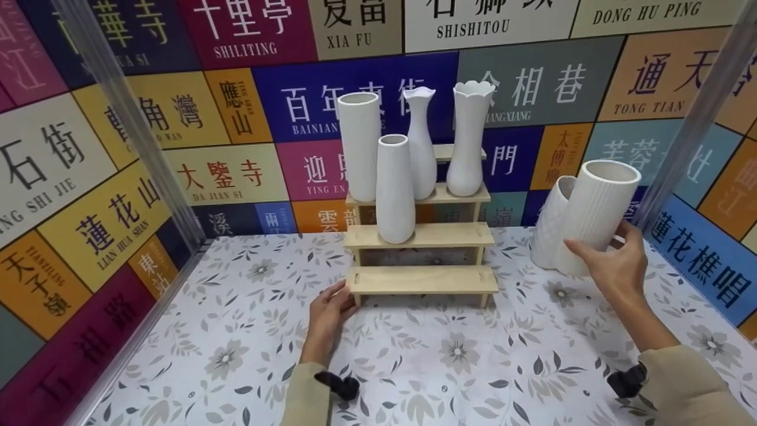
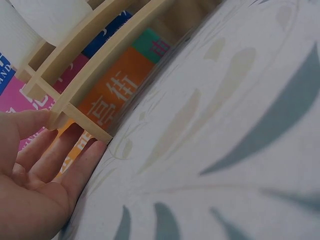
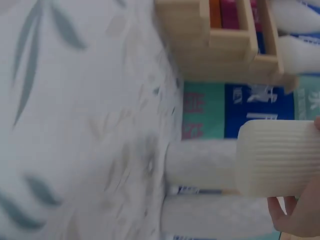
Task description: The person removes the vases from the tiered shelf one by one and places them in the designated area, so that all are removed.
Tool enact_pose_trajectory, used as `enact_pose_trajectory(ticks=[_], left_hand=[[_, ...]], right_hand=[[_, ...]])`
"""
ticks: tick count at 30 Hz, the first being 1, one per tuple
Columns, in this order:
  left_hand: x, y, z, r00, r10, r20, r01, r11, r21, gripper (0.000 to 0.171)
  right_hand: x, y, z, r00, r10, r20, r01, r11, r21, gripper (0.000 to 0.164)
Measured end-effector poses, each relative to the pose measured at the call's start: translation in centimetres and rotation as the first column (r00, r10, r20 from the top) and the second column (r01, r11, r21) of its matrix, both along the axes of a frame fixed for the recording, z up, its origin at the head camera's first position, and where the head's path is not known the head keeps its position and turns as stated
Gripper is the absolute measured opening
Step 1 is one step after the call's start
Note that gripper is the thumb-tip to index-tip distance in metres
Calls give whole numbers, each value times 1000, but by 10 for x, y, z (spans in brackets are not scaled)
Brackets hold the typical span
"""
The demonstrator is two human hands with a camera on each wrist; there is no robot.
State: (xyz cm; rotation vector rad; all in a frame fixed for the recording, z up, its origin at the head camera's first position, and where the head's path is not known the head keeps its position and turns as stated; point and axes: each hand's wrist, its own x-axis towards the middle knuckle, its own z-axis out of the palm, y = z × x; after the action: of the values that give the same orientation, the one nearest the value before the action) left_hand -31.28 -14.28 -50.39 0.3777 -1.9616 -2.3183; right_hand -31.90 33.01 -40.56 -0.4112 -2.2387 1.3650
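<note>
My right hand (image 1: 618,263) grips a white ribbed cylinder vase (image 1: 603,207), thumb on its near side. The right wrist view shows this vase held up off the table, in front of two white vases standing behind. One of these, a diamond-textured vase (image 1: 549,231), is partly hidden in the head view. At the stepped wooden stand (image 1: 423,281), my left hand (image 2: 40,175) holds the left end of the lowest step, thumb at its corner and fingers by the leg. A slim tapered vase (image 1: 395,189) stands on the step above.
On a higher step stand a tall cylinder vase (image 1: 359,148), a narrow-necked vase (image 1: 421,148) and a scalloped-rim vase (image 1: 467,142). Behind rises a wall of coloured sign panels (image 1: 355,77). A floral cloth (image 1: 236,319) covers the table, and clear upright edges (image 1: 139,130) flank it.
</note>
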Motion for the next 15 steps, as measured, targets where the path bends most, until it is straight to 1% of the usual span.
enact_pose_trajectory(ticks=[6,8,10,15], left_hand=[[1,-2,-2,1000,13,7,-13,1000,-5,42],[1,-2,-2,1000,15,-1,-15,1000,2,43],[1,-1,-2,1000,15,-1,-15,1000,3,43],[-2,1,0,1000,14,-12,-14,1000,4,43]], right_hand=[[1,35,-17,996,-47,79,50,998,-29,101],[0,46,-21,993,-60,105,65,997,-44,101],[0,56,-23,989,-81,128,89,994,-58,101],[-3,76,-28,979,-102,176,117,990,-77,103]])
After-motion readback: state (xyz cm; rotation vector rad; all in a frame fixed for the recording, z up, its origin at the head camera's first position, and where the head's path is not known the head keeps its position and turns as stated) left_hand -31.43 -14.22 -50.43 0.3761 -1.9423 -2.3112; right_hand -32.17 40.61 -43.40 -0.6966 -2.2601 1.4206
